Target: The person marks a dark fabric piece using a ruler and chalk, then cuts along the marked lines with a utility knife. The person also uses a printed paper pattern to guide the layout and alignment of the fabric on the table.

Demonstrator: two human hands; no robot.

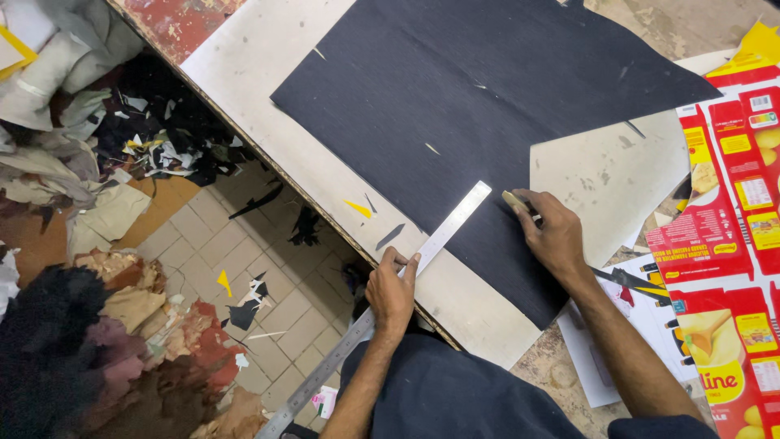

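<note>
One head view | left hand (pixel 392 290) pressing steel ruler (pixel 422 256) flat, fingers (pixel 398 262) spread on it | right hand (pixel 555 236) with fingers clenched on small pale marker (pixel 513 200) | dark sheet (pixel 479 122) flat on tabletop (pixel 268 97), ruler's end on its near edge | no marked line or cut visible along ruler; probably early, cutting left.

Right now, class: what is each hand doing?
Left hand: fingers pressed down on the metal ruler, not gripping anything.
Right hand: closed on a small pale marker against the dark sheet.
</note>
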